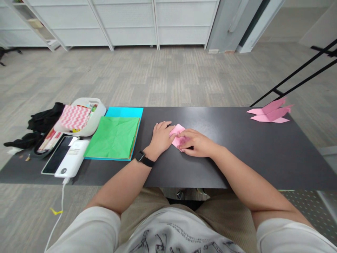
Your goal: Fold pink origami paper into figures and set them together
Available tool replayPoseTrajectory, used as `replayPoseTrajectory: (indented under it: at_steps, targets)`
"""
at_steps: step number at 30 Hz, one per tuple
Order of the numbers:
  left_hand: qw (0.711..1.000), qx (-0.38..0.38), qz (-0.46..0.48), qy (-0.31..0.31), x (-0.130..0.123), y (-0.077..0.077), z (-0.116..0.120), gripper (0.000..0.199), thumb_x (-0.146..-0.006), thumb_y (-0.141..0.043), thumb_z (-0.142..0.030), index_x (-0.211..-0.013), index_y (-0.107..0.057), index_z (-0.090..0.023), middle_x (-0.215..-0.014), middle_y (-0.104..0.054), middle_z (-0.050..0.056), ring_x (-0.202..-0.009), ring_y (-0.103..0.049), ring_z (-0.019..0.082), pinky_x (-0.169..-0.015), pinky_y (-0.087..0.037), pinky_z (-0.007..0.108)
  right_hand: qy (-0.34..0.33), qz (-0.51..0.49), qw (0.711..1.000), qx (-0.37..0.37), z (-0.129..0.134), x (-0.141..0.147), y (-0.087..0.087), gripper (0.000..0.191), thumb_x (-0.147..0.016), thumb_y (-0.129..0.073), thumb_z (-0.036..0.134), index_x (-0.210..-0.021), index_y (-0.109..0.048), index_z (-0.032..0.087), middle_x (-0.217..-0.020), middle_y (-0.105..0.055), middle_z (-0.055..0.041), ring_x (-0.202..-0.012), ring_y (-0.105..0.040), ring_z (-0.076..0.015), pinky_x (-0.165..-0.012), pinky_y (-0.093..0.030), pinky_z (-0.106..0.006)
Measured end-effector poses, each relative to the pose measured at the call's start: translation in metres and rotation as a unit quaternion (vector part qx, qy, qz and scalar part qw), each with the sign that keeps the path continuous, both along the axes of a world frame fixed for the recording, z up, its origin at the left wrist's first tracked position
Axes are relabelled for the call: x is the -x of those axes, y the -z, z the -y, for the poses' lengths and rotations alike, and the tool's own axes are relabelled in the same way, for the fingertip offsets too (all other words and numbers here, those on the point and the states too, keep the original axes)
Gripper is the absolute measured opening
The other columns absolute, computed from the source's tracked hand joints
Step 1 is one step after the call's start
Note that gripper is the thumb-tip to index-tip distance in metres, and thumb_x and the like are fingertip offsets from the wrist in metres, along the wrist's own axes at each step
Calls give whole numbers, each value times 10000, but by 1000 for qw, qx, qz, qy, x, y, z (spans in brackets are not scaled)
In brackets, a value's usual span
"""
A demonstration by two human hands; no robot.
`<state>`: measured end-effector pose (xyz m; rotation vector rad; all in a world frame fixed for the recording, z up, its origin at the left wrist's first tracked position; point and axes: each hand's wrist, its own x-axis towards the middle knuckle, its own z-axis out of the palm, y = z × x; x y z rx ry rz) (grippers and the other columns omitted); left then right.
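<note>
A small folded piece of pink paper point(179, 129) lies on the dark table point(163, 172), between my two hands. My left hand point(162, 137) rests flat with its fingers spread, the fingertips on the paper's left edge. From the right, my right hand point(197, 142) reaches over the paper, its thumb and fingers bent and pressed on the paper's right part. The paper's lower right part is partly hidden under those fingers. A black watch is on my left wrist.
Green paper point(113, 137) tops a stack of coloured sheets to the left. Beyond it are a white basket point(96, 121), a phone point(60, 154), a white power bank point(72, 158) with a cable and black cloth point(46, 117). Folded pink paper shapes point(272, 114) lie at the far right.
</note>
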<state>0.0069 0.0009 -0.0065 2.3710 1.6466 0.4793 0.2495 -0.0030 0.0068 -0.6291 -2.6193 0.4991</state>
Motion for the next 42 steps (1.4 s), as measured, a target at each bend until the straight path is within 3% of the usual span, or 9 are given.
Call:
replayPoseTrajectory:
  at_steps: [3,8,15,22,26,28,30,35,42]
  targets:
    - [1000,-1,8,-1,0,1,0,370,-1040,-617,-354,-1380,-739,-270,-1575,-620,89,-1476,-531,320,-1307,-334,583,-4,-1,1000,20,2,0,-1,148,-951,-781,285,-1039,-886,339,-1426,-692,-100,-1305,-656,-308,-1144,-501,-564]
    - [1000,3,26,1,1,2,-2,342,-1038,-643,-375,-1339,-755,-259,-1552,-631,98,-1468,-536,317,-1313,-321,595,31,-59,997,44,-7,-7,3,210,-986,-724,250,-1103,-871,343,-1341,-730,-79,-1233,-680,-267,-1105,-535,-503]
    - [998,20,67,-8,-2,4,-5,307,-1008,-673,-309,-1309,-734,-305,-1504,-657,66,-1467,-533,295,-1333,-277,607,24,-10,999,22,-10,-12,7,211,-970,-753,263,-1104,-876,371,-1283,-737,-73,-1194,-677,-276,-1067,-544,-509]
    - [995,19,98,-20,-4,-1,-3,161,-967,-701,-236,-1123,-685,-271,-1398,-711,57,-1376,-598,266,-1320,-306,577,25,-36,998,39,-8,-11,3,175,-998,-711,269,-1072,-859,326,-1249,-739,-74,-1172,-689,-267,-1064,-540,-490]
    - [994,18,106,-15,-4,-2,-4,101,-954,-713,-224,-1034,-665,-263,-1215,-756,36,-1261,-650,260,-1307,-324,574,143,-79,986,38,-13,-12,5,186,-1007,-686,285,-1171,-774,272,-1137,-754,-83,-1075,-702,-269,-988,-564,-465]
    - [994,21,109,-7,-4,-3,-4,82,-953,-713,-217,-999,-661,-261,-1135,-765,20,-1201,-671,253,-1306,-321,576,217,-76,973,27,-16,-11,9,299,-989,-717,312,-1283,-720,262,-1149,-745,-97,-1090,-692,-293,-991,-559,-484]
    - [993,27,115,-3,-5,-3,-4,97,-945,-720,-202,-993,-659,-260,-1104,-773,11,-1164,-684,247,-1308,-316,579,243,-60,968,22,-19,-10,16,370,-975,-744,339,-1333,-700,258,-1179,-734,-105,-1115,-680,-309,-1009,-545,-499]
    - [989,47,142,-8,-8,-7,-3,281,-933,-751,-183,-1188,-670,-268,-1069,-802,6,-1172,-694,249,-1312,-294,590,253,-40,967,2,-27,-4,32,113,-961,-752,333,-1046,-775,263,-1076,-732,-74,-1016,-661,-279,-939,-519,-463]
    - [995,48,83,29,-7,-13,-2,114,-1004,-689,-240,-1062,-780,-274,-1078,-791,15,-1166,-655,259,-1309,-259,606,274,-11,961,23,-23,3,25,60,-948,-747,274,-899,-725,249,-1037,-732,-51,-1029,-638,-272,-933,-454,-439]
